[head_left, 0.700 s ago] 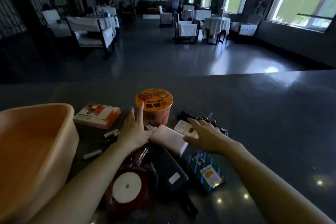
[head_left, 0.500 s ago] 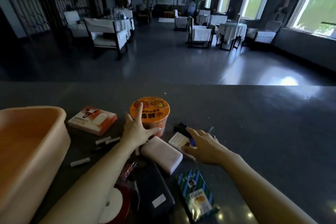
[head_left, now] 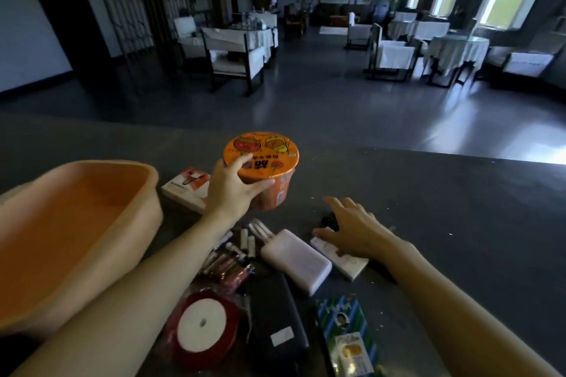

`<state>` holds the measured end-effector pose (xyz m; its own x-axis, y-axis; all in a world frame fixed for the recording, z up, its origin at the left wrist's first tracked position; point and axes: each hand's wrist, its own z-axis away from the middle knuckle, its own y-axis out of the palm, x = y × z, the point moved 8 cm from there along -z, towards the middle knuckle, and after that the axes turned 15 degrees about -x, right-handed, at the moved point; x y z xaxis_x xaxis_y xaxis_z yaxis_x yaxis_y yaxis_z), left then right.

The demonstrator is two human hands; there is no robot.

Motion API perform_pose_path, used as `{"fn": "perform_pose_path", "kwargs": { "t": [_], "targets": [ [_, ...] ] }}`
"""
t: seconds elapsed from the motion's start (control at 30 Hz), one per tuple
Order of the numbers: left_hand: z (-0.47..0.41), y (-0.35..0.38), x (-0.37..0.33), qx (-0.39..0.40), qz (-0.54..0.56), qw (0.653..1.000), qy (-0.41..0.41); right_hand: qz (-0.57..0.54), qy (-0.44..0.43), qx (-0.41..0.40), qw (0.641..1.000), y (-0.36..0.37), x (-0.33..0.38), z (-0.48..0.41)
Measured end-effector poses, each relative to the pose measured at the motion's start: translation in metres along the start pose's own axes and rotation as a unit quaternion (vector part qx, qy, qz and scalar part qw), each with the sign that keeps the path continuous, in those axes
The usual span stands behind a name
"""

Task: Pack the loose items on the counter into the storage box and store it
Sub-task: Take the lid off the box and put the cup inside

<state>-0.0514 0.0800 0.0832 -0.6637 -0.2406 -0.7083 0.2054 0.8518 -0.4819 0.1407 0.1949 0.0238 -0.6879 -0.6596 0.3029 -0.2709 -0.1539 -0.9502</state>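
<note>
My left hand (head_left: 232, 190) grips an orange instant-noodle cup (head_left: 265, 162) by its rim and side, lifted and tilted above the dark counter (head_left: 444, 223). The empty orange storage box (head_left: 73, 223) stands at the left. My right hand (head_left: 352, 223) lies flat with spread fingers on a small white card box (head_left: 346, 260), over a dark object. Between the arms lie a white power bank (head_left: 295, 260), several pens and markers (head_left: 235, 254), a red ribbon spool (head_left: 200, 327), a dark case (head_left: 275, 321) and a striped snack packet (head_left: 349, 337).
A white-and-orange carton (head_left: 186, 190) lies behind my left hand, next to the storage box. Beyond the counter's far edge is a dim dining room with white-covered tables and chairs (head_left: 242, 49). Bare counter stretches to the right.
My left hand has closed on the noodle cup and raised it off the counter. My right hand has settled onto the white card box. The camera has tilted and moved closer.
</note>
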Motion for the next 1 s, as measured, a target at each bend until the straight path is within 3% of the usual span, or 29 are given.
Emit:
{"fn": "perform_pose_path", "kwargs": {
  "t": [0.27, 0.5, 0.6, 0.8, 1.0],
  "targets": [
    [-0.05, -0.188, 0.048, -0.14, -0.04, 0.989, -0.01, -0.052, -0.131, -0.08, 0.987, -0.018, 0.144, -0.031],
    [-0.042, -0.318, 0.154, -0.113, -0.063, 0.991, -0.045, -0.044, -0.205, -0.147, 0.967, 0.004, 0.298, -0.035],
    [-0.039, -0.331, 0.188, -0.064, -0.072, 0.995, -0.033, -0.033, -0.187, -0.133, 0.973, 0.03, 0.341, -0.033],
    [-0.052, -0.3, 0.202, 0.058, 0.056, 0.997, -0.018, -0.057, -0.119, -0.123, 0.984, 0.053, 0.377, -0.018],
    [-0.055, -0.248, 0.232, 0.147, -0.017, 0.988, 0.031, -0.057, -0.025, -0.092, 0.994, 0.072, 0.352, -0.017]
  ]
}}
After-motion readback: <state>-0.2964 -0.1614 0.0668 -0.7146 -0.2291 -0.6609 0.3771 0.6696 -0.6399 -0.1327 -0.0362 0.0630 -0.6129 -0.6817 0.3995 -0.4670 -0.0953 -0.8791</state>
